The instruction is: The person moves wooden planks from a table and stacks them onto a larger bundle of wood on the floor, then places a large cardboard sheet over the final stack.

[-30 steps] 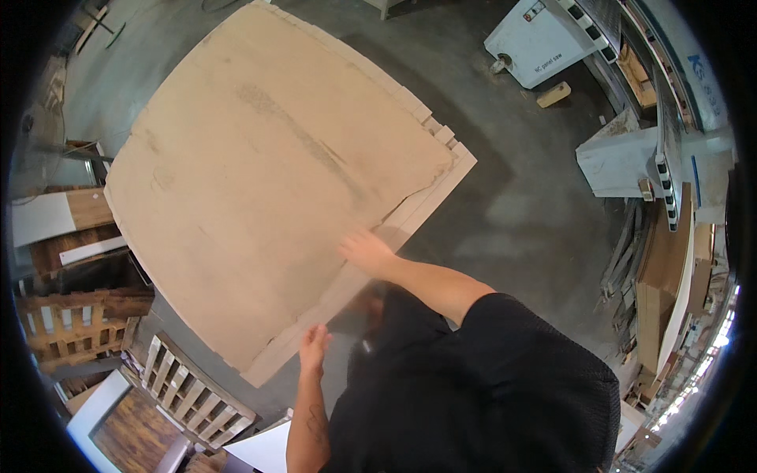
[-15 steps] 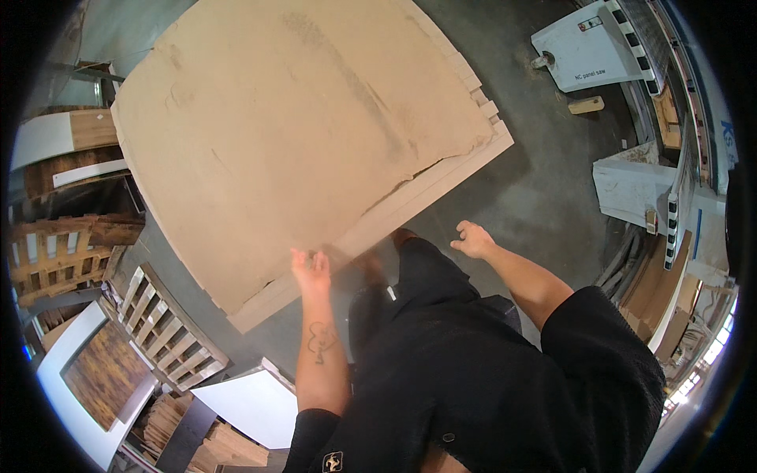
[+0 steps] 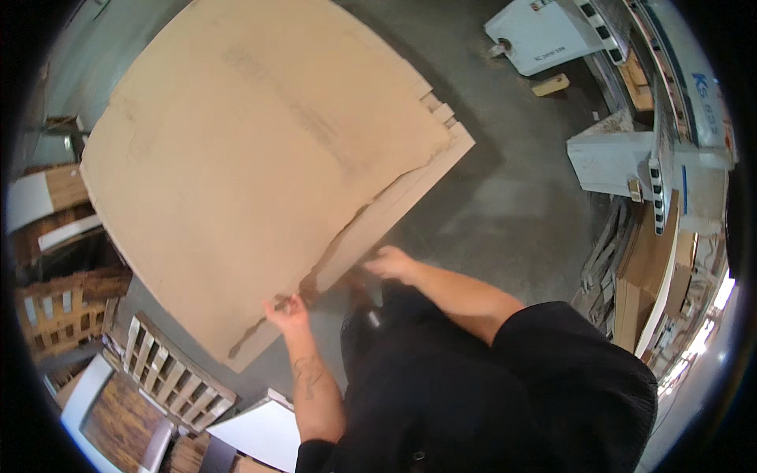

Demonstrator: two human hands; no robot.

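Note:
A large tan cover sheet [image 3: 236, 150], seemingly cardboard, lies over a stack of pale boards [image 3: 394, 205]. Its ragged near edge stands a little off the board beneath, with a dark gap along it. My left hand [image 3: 288, 314] is at this edge near the stack's left corner, its fingers bent and pinched on the sheet's rim. Farther right, my right hand [image 3: 390, 264] reaches to the near side of the stack. Motion smears its curled fingers, and whether they touch the boards is unclear.
Wooden pallets [image 3: 175, 378] stand at the left, with a white panel [image 3: 260, 430] close by my left forearm. On the right are a white machine housing [image 3: 544, 35], a second white housing [image 3: 611, 162] and leaning brown boards [image 3: 643, 276]. A wood block [image 3: 550, 85] lies on the grey floor.
My left hand has closed on the sheet's edge, and the gap beneath that edge has widened. My right hand has moved left to the stack's near side. The whole view has shifted.

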